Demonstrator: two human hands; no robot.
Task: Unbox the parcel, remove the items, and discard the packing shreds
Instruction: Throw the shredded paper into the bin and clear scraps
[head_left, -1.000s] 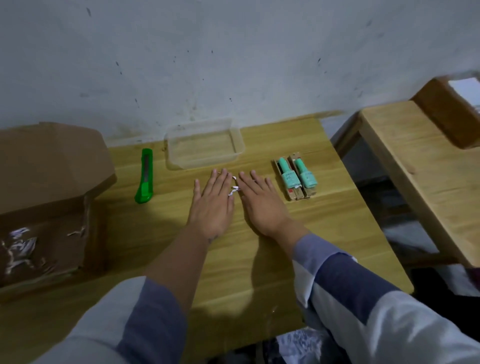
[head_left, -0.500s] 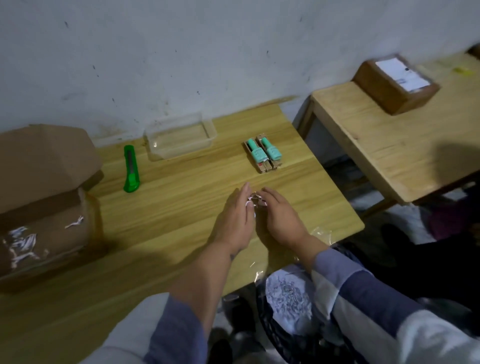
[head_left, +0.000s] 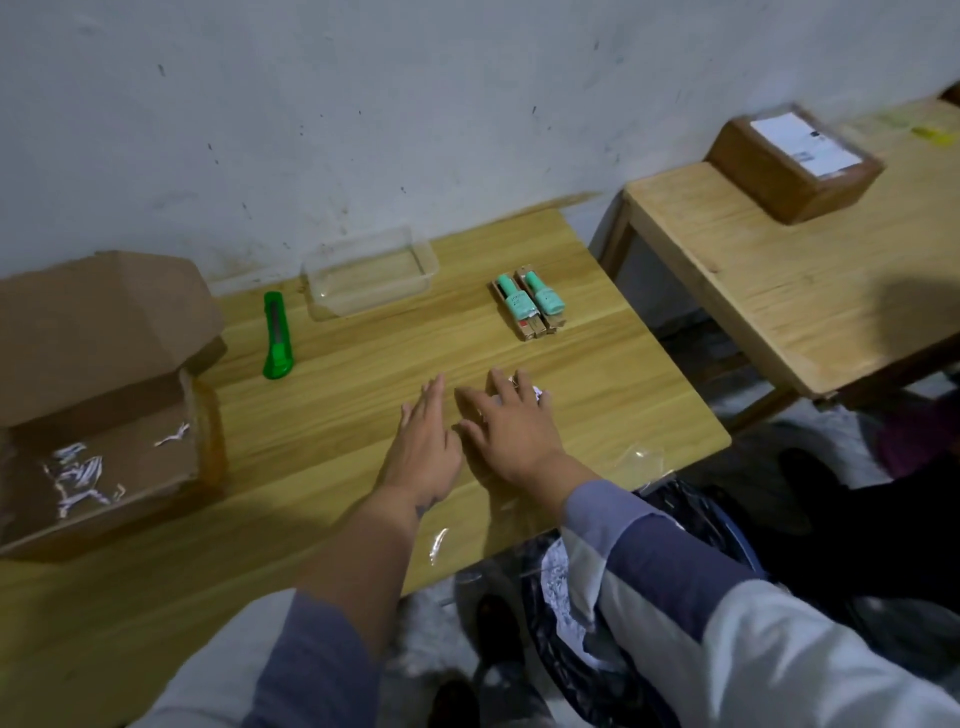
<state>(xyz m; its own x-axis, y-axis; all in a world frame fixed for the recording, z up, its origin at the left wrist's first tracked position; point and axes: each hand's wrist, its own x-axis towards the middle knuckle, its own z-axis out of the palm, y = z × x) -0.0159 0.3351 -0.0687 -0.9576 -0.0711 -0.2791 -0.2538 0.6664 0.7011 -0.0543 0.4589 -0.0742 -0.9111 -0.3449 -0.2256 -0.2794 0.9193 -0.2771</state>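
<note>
The opened cardboard parcel sits at the table's left, with white packing shreds on its floor. Two teal bottles in small cartons lie side by side at the back right of the table. My left hand lies flat on the table, fingers straight, holding nothing. Beside it my right hand rests palm down, fingers spread. A small clump of white shreds shows at its fingertips. Both hands are near the table's front right edge.
A green utility knife and a clear plastic tub lie by the wall. A black-bagged bin holding white shreds stands under the table's near edge. Clear film lies at that edge. A sealed parcel sits on a second table.
Both hands have slid flat across the table from beside the bottles toward the near right edge, pushing the small clump of shreds along. The view has swung to the right.
</note>
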